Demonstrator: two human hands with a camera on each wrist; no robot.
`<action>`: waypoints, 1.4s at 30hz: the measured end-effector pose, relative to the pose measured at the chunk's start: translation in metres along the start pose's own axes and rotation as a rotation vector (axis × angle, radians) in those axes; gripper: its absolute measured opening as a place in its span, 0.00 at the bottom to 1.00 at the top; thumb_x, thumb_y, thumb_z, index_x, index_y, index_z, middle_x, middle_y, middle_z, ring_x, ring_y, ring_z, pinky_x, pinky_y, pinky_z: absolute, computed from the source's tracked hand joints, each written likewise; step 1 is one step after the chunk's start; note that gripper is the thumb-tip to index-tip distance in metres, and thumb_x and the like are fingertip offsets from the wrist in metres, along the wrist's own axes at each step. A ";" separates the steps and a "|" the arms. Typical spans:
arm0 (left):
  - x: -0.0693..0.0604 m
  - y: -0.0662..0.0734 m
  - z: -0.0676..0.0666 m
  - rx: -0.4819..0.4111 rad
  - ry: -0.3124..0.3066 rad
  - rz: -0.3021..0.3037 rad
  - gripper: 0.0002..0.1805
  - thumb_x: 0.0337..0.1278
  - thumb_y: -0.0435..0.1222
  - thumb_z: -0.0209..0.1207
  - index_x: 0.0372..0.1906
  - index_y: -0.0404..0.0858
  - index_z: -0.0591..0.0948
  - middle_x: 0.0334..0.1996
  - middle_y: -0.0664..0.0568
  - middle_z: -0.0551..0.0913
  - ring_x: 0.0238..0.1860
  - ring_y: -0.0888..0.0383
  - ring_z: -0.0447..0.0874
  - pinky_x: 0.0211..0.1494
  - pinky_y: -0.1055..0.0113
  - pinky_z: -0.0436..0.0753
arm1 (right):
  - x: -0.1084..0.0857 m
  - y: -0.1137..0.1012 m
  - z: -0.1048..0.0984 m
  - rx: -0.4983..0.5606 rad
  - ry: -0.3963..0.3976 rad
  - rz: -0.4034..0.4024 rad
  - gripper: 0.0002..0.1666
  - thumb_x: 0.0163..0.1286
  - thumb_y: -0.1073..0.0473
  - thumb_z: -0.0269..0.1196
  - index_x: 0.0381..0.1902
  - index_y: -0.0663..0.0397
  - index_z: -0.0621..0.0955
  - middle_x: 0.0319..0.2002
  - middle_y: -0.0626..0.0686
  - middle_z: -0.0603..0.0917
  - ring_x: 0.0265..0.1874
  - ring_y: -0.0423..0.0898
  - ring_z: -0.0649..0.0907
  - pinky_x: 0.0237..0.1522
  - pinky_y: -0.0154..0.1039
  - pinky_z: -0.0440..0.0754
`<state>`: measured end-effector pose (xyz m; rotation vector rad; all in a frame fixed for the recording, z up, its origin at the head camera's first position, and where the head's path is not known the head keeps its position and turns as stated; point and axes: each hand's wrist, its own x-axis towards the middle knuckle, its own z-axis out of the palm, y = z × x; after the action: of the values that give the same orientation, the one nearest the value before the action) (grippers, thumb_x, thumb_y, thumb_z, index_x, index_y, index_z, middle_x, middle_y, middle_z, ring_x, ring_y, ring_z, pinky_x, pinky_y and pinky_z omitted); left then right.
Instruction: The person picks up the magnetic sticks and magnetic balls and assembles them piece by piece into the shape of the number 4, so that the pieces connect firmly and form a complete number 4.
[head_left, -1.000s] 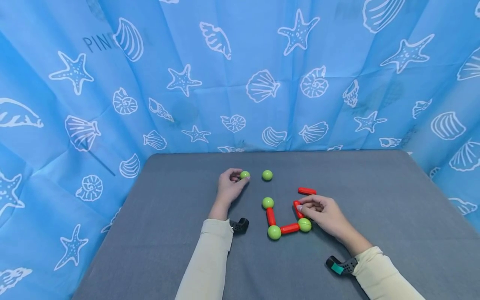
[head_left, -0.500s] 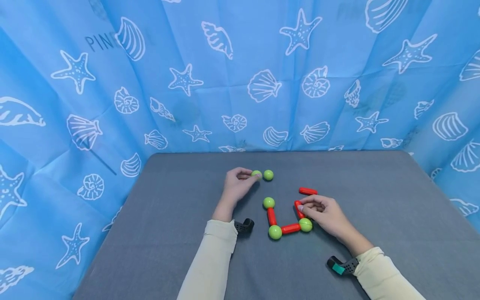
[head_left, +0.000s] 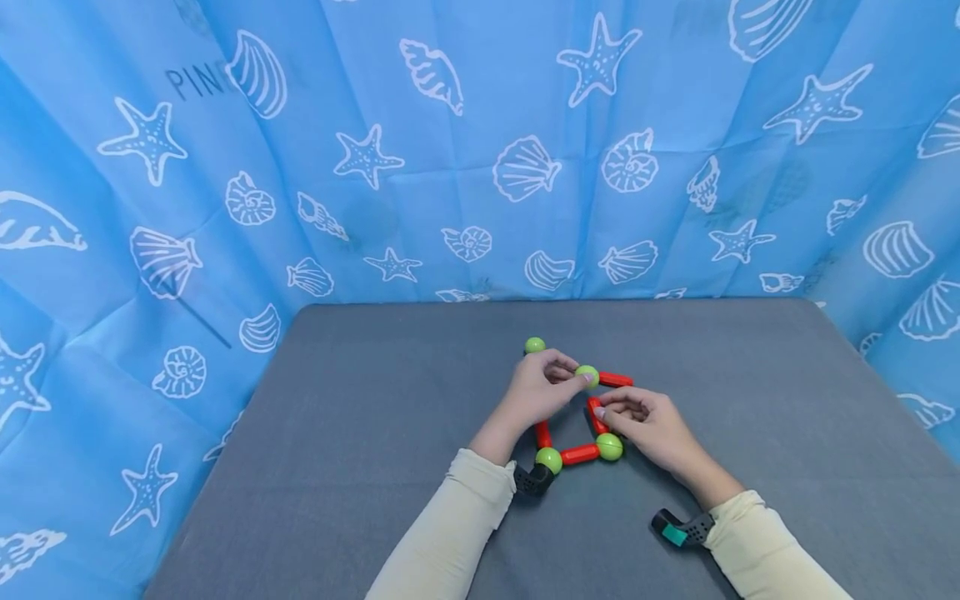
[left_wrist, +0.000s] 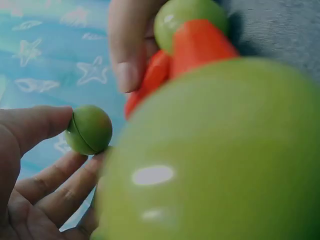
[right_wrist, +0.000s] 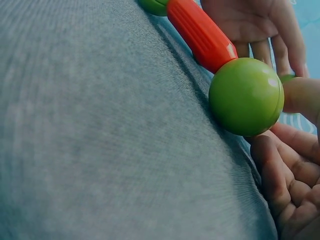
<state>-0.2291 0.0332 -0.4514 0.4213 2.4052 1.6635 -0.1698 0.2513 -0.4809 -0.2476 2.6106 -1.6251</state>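
My left hand [head_left: 542,387] pinches a green ball [head_left: 587,377] between thumb and fingers; the left wrist view shows the same ball [left_wrist: 89,129]. In the head view its edge meets a loose red rod [head_left: 616,379]; whether they are joined I cannot tell. My right hand [head_left: 637,421] pinches another red rod [head_left: 596,414], whose near end is at a green corner ball [head_left: 609,447]. From there a red rod [head_left: 580,454] runs left to a second corner ball [head_left: 549,460], and a further red rod [head_left: 543,434] leads away, its far end hidden by my left hand.
One more green ball [head_left: 535,344] lies behind my left hand. Black wrist cameras sit on both wrists; the left one [head_left: 534,479] hangs close beside the left corner ball. All stands on a grey cloth-covered table [head_left: 360,400], with a blue shell-patterned curtain [head_left: 465,167] behind.
My left hand has carried its green ball right, past the other far ball, to the loose red rod. My right hand keeps its place on the red rod.
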 end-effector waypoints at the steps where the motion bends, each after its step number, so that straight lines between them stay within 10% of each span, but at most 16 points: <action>1: 0.000 0.000 0.002 0.005 -0.002 0.002 0.12 0.68 0.49 0.70 0.47 0.46 0.88 0.41 0.59 0.90 0.40 0.67 0.86 0.43 0.68 0.86 | 0.000 0.000 0.000 -0.001 -0.001 -0.001 0.19 0.78 0.53 0.67 0.57 0.61 0.85 0.45 0.59 0.91 0.32 0.38 0.85 0.34 0.34 0.83; 24: 0.001 -0.005 0.006 0.058 -0.024 -0.049 0.13 0.67 0.49 0.71 0.45 0.46 0.89 0.40 0.59 0.90 0.40 0.67 0.86 0.44 0.68 0.86 | 0.000 -0.001 -0.001 0.018 -0.001 -0.020 0.17 0.77 0.54 0.68 0.56 0.61 0.86 0.42 0.58 0.90 0.31 0.39 0.84 0.33 0.34 0.83; 42: 0.003 -0.006 -0.018 0.045 -0.020 -0.025 0.13 0.68 0.50 0.70 0.45 0.45 0.89 0.40 0.56 0.88 0.38 0.63 0.85 0.43 0.67 0.86 | -0.001 0.000 0.001 0.011 -0.004 -0.001 0.17 0.77 0.55 0.68 0.56 0.60 0.86 0.33 0.54 0.86 0.28 0.42 0.81 0.30 0.34 0.79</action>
<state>-0.2381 0.0160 -0.4501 0.4113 2.4278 1.5895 -0.1685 0.2507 -0.4809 -0.2511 2.5986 -1.6371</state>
